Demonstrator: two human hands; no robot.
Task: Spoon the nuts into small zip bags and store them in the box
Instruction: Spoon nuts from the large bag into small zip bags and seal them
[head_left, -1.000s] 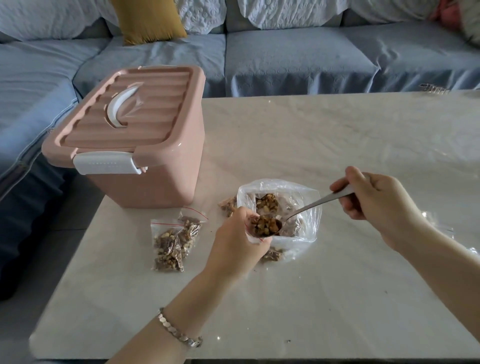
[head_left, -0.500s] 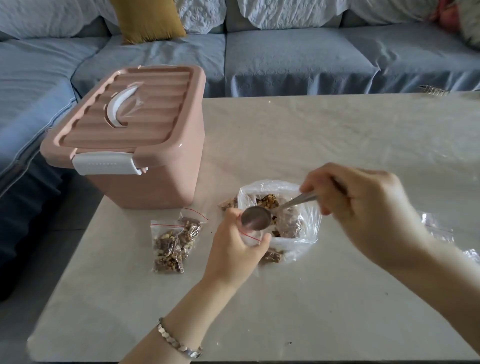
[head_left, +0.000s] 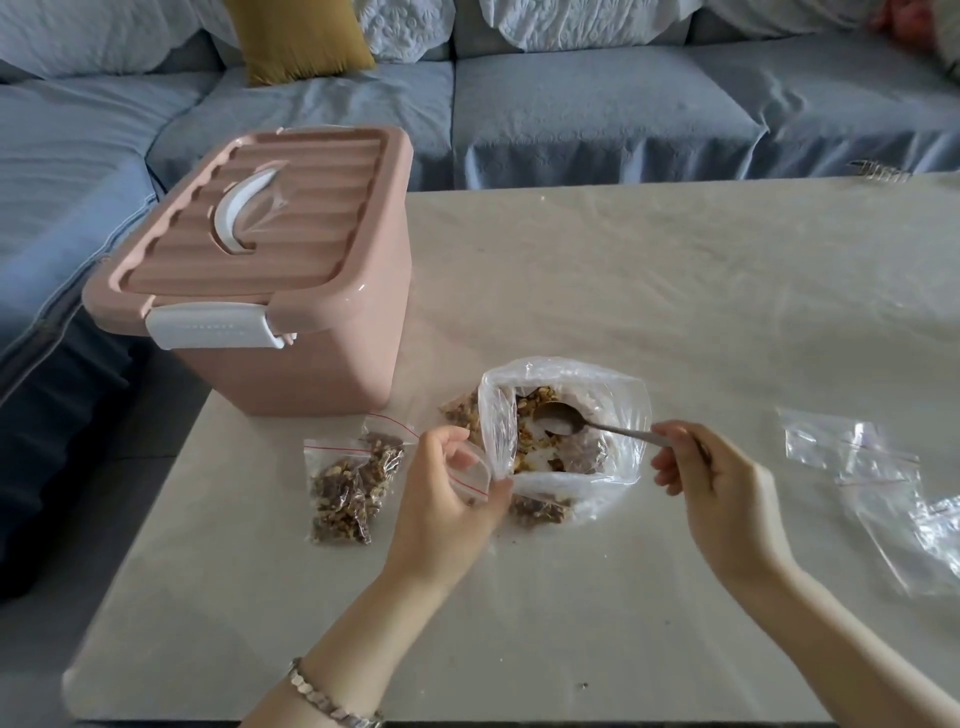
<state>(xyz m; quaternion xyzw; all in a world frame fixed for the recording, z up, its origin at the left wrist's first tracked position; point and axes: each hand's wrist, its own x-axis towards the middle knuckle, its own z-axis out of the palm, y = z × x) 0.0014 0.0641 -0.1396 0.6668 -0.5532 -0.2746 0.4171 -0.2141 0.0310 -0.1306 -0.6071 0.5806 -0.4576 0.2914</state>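
The pale desk (head_left: 675, 291) carries a closed pink box (head_left: 291, 364) at its left side, with filled zip bags (head_left: 348, 483) lying near it. A large clear bag of nuts (head_left: 571, 374) sits mid-desk, empty zip bags (head_left: 878, 483) lie to the right, and a small object (head_left: 878, 170), perhaps metal, rests at the far edge.

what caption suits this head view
Right hand holds spoon in the nut bag; left hand holds a small zip bag.

Bare forearms, no sleeves, silver linked bracelet (head_left: 332, 701) on left wrist
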